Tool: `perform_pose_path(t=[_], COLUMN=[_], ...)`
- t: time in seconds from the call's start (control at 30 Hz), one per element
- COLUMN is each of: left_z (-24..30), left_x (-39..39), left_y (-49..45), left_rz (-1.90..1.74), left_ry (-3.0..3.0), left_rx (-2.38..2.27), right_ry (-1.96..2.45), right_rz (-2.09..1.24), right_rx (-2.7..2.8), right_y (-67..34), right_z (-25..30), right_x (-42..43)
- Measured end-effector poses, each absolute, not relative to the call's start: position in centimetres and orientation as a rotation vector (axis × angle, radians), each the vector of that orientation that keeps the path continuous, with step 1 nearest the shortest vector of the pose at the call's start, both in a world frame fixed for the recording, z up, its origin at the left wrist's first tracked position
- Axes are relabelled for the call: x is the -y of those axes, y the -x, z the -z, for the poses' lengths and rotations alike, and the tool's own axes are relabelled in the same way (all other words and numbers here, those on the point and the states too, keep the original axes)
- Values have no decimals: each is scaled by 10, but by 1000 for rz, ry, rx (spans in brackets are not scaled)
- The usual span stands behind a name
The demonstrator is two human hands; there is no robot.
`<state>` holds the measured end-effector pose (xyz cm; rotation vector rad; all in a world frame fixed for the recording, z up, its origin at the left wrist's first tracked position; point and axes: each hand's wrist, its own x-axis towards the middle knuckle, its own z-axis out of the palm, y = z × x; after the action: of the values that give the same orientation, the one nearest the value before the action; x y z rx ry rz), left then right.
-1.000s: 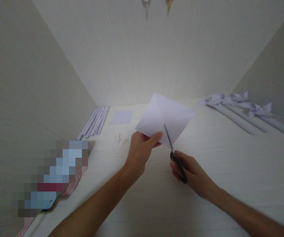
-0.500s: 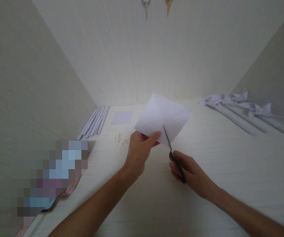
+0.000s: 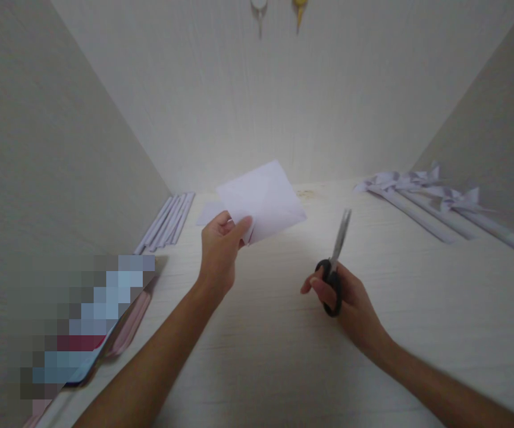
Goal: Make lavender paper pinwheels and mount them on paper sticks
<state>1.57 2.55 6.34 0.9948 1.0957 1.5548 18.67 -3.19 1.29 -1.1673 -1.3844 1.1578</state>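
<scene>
A white square of paper (image 3: 268,199) is pinched at its lower left corner by my left hand (image 3: 221,252), thumb on top. A cut shows near my thumb at the paper's lower edge. Black-handled scissors (image 3: 339,241) are in my right hand (image 3: 348,297), with fingers through the loops and the blades together, pointing up and away. The scissors are apart from the paper, off to its right. Partly behind the held sheet, another piece of white paper (image 3: 207,213) lies on the table.
Several rolled paper sticks (image 3: 168,223) lie at the back left. Paper pinwheels on sticks (image 3: 417,205) rest at the back right. A blurred-out object (image 3: 100,321) and a pink case (image 3: 132,327) sit at left. Walls enclose the white table (image 3: 257,356).
The scissors have come out of the paper and moved right, their blades now together. My left hand has shifted left and turned the paper.
</scene>
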Motion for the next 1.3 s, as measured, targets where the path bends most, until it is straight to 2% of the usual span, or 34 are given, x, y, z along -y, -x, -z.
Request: perform_pose_path(t=[0.13,0.37,0.73,1.03,1.3], left_z=[-60,-52,-40,-35,-45], left_x=[-22,-16,-4,7,-5], left_y=[-18,-26,-41,-52,-42], left_rz=[-1388,-1151,-1034,-1115,-1374], left_ry=[-1049,-1143,-931,-930,-862], left_rx=[-1126,-1125,-932,-1038,-1057], right_ry=[1207,1257,1167,1197,1228], right_rz=[-1026,-1049,-1057,-1127,-1224], right_rx=[1135,1016,696,887,1062], right_y=[-189,-185,-182,-176,-177], right_z=[-14,-9,-15,-13,-15], right_x=[25,21,17,22,24])
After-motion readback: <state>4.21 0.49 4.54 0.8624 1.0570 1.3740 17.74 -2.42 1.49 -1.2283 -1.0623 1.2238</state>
